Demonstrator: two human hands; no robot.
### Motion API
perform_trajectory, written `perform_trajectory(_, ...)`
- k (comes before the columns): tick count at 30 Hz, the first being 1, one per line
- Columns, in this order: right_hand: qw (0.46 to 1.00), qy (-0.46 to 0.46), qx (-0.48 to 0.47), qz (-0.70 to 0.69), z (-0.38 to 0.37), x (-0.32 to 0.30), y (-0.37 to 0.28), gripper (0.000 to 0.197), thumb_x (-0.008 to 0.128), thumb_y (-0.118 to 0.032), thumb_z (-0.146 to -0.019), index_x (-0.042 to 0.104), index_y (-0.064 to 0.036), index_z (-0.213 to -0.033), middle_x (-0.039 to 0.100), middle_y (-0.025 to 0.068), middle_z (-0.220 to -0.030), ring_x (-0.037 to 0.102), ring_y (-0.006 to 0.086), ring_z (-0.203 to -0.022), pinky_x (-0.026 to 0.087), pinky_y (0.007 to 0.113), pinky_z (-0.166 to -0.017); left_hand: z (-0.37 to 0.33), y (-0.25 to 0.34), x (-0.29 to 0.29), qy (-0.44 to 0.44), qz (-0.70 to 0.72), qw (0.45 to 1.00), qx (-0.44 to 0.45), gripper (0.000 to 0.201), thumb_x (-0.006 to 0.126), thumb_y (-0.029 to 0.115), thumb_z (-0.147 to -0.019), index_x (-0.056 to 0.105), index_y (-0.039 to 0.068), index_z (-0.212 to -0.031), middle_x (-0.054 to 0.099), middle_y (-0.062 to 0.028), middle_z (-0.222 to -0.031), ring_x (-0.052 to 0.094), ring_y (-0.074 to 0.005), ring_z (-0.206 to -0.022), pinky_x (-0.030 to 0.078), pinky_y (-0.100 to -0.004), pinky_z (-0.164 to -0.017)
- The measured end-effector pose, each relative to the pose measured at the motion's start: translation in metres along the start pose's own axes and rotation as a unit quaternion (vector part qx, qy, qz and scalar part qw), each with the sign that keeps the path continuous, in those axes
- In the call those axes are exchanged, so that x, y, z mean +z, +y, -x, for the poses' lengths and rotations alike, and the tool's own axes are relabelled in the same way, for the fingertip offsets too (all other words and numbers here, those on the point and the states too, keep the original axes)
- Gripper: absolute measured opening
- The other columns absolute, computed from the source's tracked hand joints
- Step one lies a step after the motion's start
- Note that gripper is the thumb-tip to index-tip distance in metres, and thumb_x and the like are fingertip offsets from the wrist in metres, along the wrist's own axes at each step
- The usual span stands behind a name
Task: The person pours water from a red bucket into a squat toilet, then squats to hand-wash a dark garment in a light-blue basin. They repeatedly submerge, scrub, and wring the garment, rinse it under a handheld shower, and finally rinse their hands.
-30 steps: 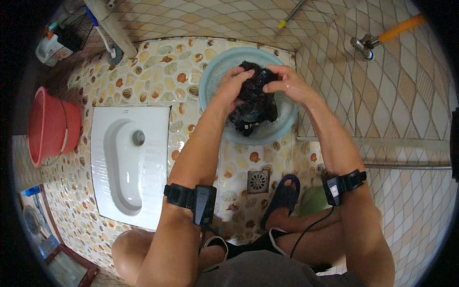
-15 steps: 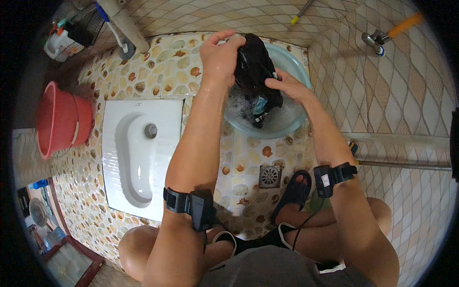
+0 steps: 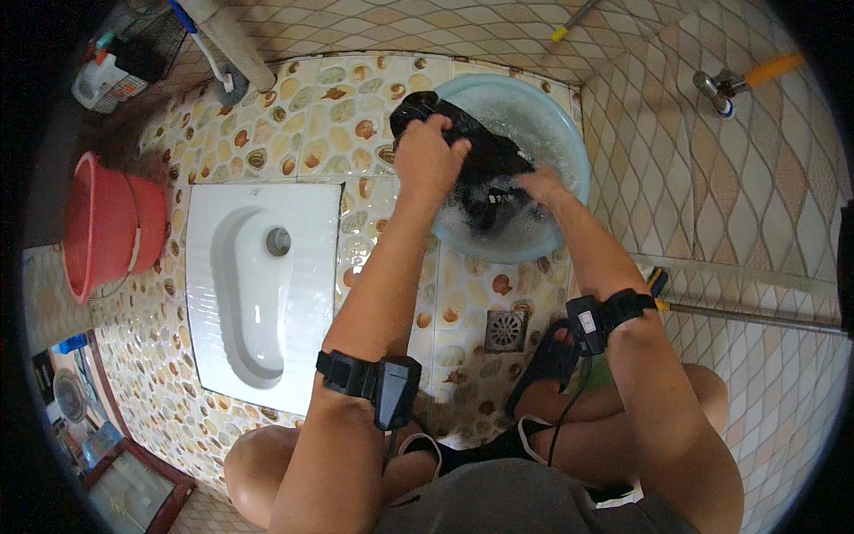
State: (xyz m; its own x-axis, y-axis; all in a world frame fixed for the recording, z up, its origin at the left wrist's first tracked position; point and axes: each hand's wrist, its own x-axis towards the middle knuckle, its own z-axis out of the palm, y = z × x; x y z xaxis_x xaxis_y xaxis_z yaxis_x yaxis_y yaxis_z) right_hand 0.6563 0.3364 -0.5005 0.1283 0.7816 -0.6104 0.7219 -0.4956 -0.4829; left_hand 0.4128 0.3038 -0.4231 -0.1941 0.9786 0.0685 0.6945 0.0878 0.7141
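Observation:
A wet black garment [image 3: 485, 156] is stretched across a light blue basin [image 3: 580, 151] of sudsy water; its exact kind cannot be made out. One end of it lies over the basin's left rim, while the lower part sinks into the foam. My left hand [image 3: 431, 158] grips the cloth near that rim, fingers curled into the fabric. At the right side of the garment, just above the water, my right hand [image 3: 543, 189] pinches its edge. Its fingertips are partly hidden by suds and cloth.
A white squat toilet [image 3: 203, 294] is set in the pebble-patterned floor to the left, with a red bucket [image 3: 142, 214] beyond it. A floor drain [image 3: 506, 330] lies below the basin. A toilet brush [image 3: 233, 84] leans by a pipe; a tap [image 3: 714, 93] juts from the right wall.
Both hands have come down, lowering the garment from above the basin into the suds. The garment's upper end has swung left onto the rim.

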Motion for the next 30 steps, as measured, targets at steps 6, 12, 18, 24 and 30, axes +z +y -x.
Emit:
perform_trajectory(6, 0.954, 0.001, -0.040, 0.298, -0.050, -0.005, 0.013, 0.042, 0.062, -0.033, -0.087, 0.066, -0.0010, -0.115, 0.067, 0.0207, -0.112, 0.064, 0.0308, -0.103, 0.048, 0.040, -0.092, 0.009, -0.023, 0.055, -0.125, -0.066, 0.989, -0.038, 0.039, 0.077, 0.034, -0.078, 0.067, 0.011, -0.109, 0.061, -0.0191, -0.111, 0.064, -0.0367, -0.098, 0.054, -0.0454, -0.083)
perform_trajectory(12, 0.956, 0.113, -0.182, 0.202, -0.007, -0.076, -0.054, 0.046, 0.071, -0.011, -0.074, 0.060, 0.0012, -0.117, 0.067, 0.0211, -0.108, 0.063, 0.0339, -0.104, 0.048, 0.041, -0.090, 0.010, -0.028, 0.070, -0.127, -0.015, 0.988, -0.090, 0.049, 0.065, 0.043, -0.084, 0.066, -0.006, -0.089, 0.067, -0.0258, -0.091, 0.068, -0.0406, -0.089, 0.054, -0.0468, -0.081)
perform_trajectory(18, 0.887, 0.121, -0.417, 0.155, 0.115, -0.113, -0.143, 0.038, 0.067, 0.008, -0.071, 0.059, 0.0012, -0.108, 0.067, 0.0143, -0.096, 0.063, 0.0259, -0.094, 0.048, 0.033, -0.085, 0.016, 0.009, 0.004, -0.272, 0.484, 0.734, -0.392, 0.088, 0.043, 0.072, -0.088, 0.059, -0.010, -0.115, 0.061, -0.0361, -0.111, 0.065, -0.0442, -0.097, 0.052, -0.0526, -0.088)
perform_trajectory(24, 0.760, 0.137, -0.610, 0.176, 0.204, -0.089, -0.169, 0.044, 0.061, 0.007, -0.064, 0.058, -0.0008, -0.108, 0.063, 0.0205, -0.099, 0.061, 0.0400, -0.098, 0.049, 0.039, -0.086, 0.037, 0.031, -0.002, -0.301, 0.853, 0.343, -0.255, 0.088, 0.037, 0.080, -0.086, 0.052, 0.009, -0.135, 0.053, -0.0184, -0.136, 0.057, -0.0366, -0.117, 0.042, -0.0562, -0.103)
perform_trajectory(30, 0.860, -0.003, -0.381, -0.339, 0.202, -0.045, -0.105, 0.034, 0.055, 0.009, -0.076, 0.058, -0.0005, -0.109, 0.065, 0.0103, -0.108, 0.064, 0.0235, -0.097, 0.051, 0.033, -0.087, 0.052, 0.057, 0.022, -0.153, 0.937, 0.241, -0.202, 0.068, 0.042, 0.068, -0.091, 0.060, 0.015, -0.129, 0.062, -0.0083, -0.128, 0.057, -0.0314, -0.119, 0.043, -0.0522, -0.105)
